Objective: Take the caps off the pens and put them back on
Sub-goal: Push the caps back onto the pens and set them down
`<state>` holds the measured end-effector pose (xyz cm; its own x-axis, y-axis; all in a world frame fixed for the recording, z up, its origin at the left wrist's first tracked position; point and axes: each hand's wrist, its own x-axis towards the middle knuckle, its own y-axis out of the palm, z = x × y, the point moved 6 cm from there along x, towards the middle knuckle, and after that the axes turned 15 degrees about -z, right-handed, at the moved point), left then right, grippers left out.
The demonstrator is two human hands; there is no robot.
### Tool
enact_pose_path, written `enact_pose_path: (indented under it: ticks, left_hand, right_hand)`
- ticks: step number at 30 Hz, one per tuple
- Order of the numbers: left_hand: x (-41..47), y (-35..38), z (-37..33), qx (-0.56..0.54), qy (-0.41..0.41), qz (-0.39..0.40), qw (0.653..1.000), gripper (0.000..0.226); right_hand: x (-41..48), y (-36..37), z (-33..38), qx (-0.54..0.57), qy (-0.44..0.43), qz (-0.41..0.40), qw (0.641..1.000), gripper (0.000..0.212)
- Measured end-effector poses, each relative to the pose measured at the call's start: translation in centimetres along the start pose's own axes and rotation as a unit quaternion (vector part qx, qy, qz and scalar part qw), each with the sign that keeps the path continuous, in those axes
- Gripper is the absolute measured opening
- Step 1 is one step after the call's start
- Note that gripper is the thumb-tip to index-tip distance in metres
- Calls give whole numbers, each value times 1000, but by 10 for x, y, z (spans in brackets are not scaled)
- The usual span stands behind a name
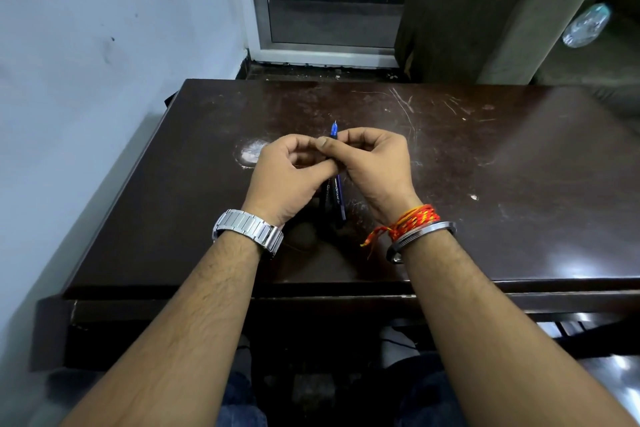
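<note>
My two hands meet above the middle of the dark brown table (450, 184). My right hand (374, 163) pinches a blue pen (337, 191) between thumb and fingers. Its bare tip points away from me past the knuckles, with no cap on it. A black pen (326, 199) runs alongside the blue one, and both back ends stick out toward me between my wrists. My left hand (287, 173) is curled, its thumb pressed against the black pen. No cap is visible; the curled fingers hide whatever else they hold.
The table top is scratched, with a pale worn patch (252, 152) just left of my left hand. A blue wall runs along the left, and a door frame (325, 55) stands behind the far edge. A curtain (467, 10) hangs at the back right.
</note>
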<state>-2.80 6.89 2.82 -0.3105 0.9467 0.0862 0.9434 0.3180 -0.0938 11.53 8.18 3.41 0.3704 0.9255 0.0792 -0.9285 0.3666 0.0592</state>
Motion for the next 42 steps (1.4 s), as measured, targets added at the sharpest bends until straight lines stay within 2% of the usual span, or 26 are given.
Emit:
enact_pose_path:
  ticks: [2, 7, 11, 17, 22, 33, 38, 40, 42]
  left_hand:
    - [-1, 1, 1, -12, -9, 3, 1000, 25]
    - [1, -5, 0, -4, -2, -12, 1000, 42]
    - [0, 1, 1, -28, -20, 6, 999, 30]
    - [0, -2, 0, -13, -2, -3, 1000, 42]
    - [0, 0, 0, -30, -17, 6, 999, 29]
    - [3, -8, -2, 20, 26, -33, 999, 45]
    - [4, -8, 0, 31, 24, -34, 999, 43]
    - [5, -9, 3, 37, 11, -37, 999, 40]
    - [6, -10, 6, 42, -5, -44, 998, 35]
  right_hand:
    - [0, 0, 0, 1, -2, 6, 1000, 14]
    - [1, 1, -2, -6, -7, 11, 1000, 13]
    - [0, 2, -2, 2, -4, 20, 1000, 13]
    - [1, 0, -2, -7, -4, 17, 1000, 13]
    - [1, 1, -2, -9, -4, 22, 1000, 13]
    - [1, 4, 0, -57, -20, 28, 998, 14]
    - [-2, 2, 3, -52, -8, 29, 998, 18]
    - [3, -3, 4, -53, 10, 5, 999, 27]
    - [11, -14, 0, -51, 42, -54, 996, 32]
